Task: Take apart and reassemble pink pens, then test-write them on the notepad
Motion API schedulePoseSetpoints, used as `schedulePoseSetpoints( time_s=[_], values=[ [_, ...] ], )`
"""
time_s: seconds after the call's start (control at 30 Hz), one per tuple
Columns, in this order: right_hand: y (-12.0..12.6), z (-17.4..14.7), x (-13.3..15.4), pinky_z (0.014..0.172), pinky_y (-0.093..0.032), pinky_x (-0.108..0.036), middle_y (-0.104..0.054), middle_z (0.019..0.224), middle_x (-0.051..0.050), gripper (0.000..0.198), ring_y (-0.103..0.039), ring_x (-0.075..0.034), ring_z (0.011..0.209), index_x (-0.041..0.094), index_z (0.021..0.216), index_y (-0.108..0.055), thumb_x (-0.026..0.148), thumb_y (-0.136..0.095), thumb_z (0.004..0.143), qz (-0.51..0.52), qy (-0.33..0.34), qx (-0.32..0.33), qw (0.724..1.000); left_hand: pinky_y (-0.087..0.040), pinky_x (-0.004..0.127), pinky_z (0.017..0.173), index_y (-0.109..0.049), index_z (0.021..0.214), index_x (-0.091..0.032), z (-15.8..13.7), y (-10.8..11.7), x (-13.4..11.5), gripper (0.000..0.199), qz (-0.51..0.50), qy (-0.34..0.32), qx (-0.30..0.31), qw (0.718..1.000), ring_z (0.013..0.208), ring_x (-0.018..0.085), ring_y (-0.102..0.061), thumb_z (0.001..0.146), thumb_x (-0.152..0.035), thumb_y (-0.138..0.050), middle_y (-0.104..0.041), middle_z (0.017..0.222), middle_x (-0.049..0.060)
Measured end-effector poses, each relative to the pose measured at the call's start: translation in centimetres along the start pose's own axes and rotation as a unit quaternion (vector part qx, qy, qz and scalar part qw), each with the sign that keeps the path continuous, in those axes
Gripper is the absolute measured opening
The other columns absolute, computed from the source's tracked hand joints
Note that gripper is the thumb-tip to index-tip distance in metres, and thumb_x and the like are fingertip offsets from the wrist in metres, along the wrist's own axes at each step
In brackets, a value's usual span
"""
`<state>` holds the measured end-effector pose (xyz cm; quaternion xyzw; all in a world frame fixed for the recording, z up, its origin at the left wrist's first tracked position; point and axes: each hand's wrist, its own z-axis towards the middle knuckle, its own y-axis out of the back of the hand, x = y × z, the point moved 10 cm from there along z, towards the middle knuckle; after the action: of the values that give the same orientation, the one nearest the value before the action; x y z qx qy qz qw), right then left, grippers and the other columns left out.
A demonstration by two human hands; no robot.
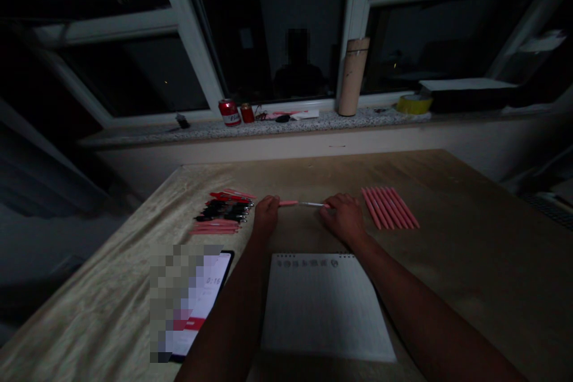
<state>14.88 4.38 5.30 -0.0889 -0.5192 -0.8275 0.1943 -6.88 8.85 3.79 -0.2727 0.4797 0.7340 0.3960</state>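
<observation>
My left hand is closed on a pink pen part that points to the right. Facing it, my right hand grips another pen part, pale and slim, its tip pointing left; a bit of pink shows at the fingers. The two tips nearly meet, with a small gap between them. Left of my left hand lie several red pens, black pens and pink pens. A neat row of pink pens lies to the right of my right hand.
A spiral notebook with scribbles along its top lies between my forearms. A partly blurred tablet or phone lies left. On the windowsill stand a red can, a smaller can, a tall flask and yellow tape.
</observation>
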Motion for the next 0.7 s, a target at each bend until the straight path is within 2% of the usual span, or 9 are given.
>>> schedulePoseSetpoints(
  time_s=[0.17, 0.37, 0.53, 0.7],
  values=[
    [0.0, 0.0, -0.5, 0.079, -0.028, -0.033, -0.065, 0.086, -0.006, 0.021, -0.053, -0.022, 0.089, 0.021, 0.079, -0.067, 0.033, -0.051, 0.082, -0.018, -0.017, -0.005, 1.0, -0.038, 0.026, 0.065, -0.044, 0.056, -0.019, 0.2, -0.1, 0.3, 0.032, 0.073, -0.019, 0.015, 0.997, 0.065, 0.013, -0.048, 0.085, -0.032, -0.04, -0.047, 0.062, -0.001],
    [0.0, -0.1, -0.6, 0.079, -0.028, -0.033, -0.065, 0.085, -0.006, 0.02, -0.054, -0.022, 0.089, 0.022, 0.081, -0.067, 0.034, -0.051, 0.081, -0.024, -0.026, -0.003, 0.999, -0.037, 0.033, 0.084, -0.06, 0.067, -0.018, -0.2, -1.4, 0.1, 0.026, 0.198, -0.017, 0.062, 0.978, 0.088, 0.018, -0.053, 0.084, -0.035, -0.049, -0.06, 0.084, 0.004],
    [-0.2, 0.0, -0.5, 0.079, -0.029, -0.033, -0.065, 0.084, -0.006, 0.02, -0.053, -0.022, 0.089, 0.021, 0.08, -0.067, 0.035, -0.052, 0.081, -0.027, -0.023, 0.008, 0.999, -0.034, 0.037, 0.089, -0.066, 0.081, -0.021, -0.4, -2.1, 0.2, 0.018, 0.239, -0.013, 0.094, 0.966, 0.1, 0.021, -0.051, 0.082, -0.035, -0.054, -0.062, 0.098, 0.004],
    [-0.5, 0.0, -0.3, 0.078, -0.029, -0.033, -0.065, 0.085, -0.007, 0.02, -0.053, -0.022, 0.089, 0.021, 0.079, -0.067, 0.034, -0.052, 0.081, -0.028, -0.016, 0.028, 0.999, -0.032, 0.042, 0.091, -0.066, 0.092, -0.022, -0.6, -2.6, 0.5, 0.02, 0.255, -0.028, 0.115, 0.96, 0.104, 0.025, -0.048, 0.083, -0.036, -0.054, -0.06, 0.106, 0.006]
  ],
)
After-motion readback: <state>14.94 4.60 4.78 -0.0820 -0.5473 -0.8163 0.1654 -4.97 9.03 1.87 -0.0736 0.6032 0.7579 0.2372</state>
